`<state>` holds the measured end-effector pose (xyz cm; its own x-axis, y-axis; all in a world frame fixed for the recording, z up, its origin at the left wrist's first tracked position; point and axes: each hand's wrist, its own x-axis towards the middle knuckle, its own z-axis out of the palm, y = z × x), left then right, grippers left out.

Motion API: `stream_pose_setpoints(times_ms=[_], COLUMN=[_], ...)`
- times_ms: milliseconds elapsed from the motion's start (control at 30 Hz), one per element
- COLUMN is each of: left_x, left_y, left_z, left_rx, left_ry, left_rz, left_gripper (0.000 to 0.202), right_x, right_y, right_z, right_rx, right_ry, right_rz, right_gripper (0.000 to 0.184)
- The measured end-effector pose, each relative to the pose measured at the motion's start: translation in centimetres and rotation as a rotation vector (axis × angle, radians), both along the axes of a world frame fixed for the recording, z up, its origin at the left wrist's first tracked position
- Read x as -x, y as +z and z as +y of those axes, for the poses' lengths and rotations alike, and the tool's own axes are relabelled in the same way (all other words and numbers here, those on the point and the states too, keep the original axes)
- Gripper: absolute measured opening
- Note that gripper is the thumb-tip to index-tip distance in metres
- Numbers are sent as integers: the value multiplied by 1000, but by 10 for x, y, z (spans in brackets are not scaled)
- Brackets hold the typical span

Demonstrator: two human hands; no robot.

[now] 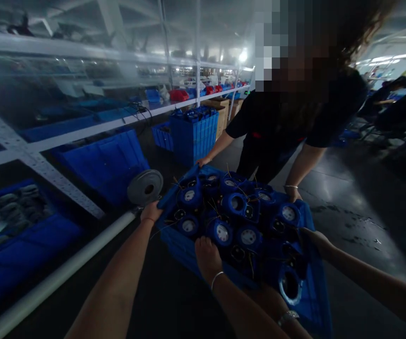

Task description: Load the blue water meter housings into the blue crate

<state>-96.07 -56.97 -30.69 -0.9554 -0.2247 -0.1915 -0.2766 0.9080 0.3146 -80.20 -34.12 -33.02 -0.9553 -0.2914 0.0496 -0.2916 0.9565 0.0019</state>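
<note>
A blue plastic crate (182, 252) is in front of me, filled with several blue round housings (222, 231) that have pale round faces and thin loose wires. My left hand (151, 213) is closed on the crate's left end at the rim. Over the near long rim curl the fingers of my right hand (208, 256), which has a bracelet at its wrist. The crate's underside is hidden, so I cannot tell what it rests on.
A co-worker in dark clothes (277, 127) holds the crate's far side. Another person's hand (316, 240) and watch-wearing arm (277, 301) reach it from the right. Left are a metal shelf (61, 181), a grey reel (145, 186), a pale pipe (69, 268) and blue bins (194, 139).
</note>
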Motion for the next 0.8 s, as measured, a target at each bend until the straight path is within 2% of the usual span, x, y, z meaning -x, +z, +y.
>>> stream_pose_setpoints(times_ms=[167, 333, 500, 633, 800], left_x=[30, 45, 63, 73, 87], left_y=[0, -11, -23, -24, -16], left_z=[5, 28, 48, 52, 54], left_rx=[-32, -70, -88, -101, -97], left_ry=[-39, -105, -152, -165, -182], left_rz=[-29, -40, -57, -74, -105], left_gripper=[25, 23, 24, 21, 18], right_x=[17, 21, 26, 30, 37], right_y=[-6, -33, -57, -58, -58], right_z=[0, 15, 28, 29, 17], right_rx=[-30, -44, -51, -46, 15], right_ry=[-33, -65, -139, -147, -184], right_rz=[-12, -4, -1, -35, -39], right_gripper=[29, 43, 47, 46, 40])
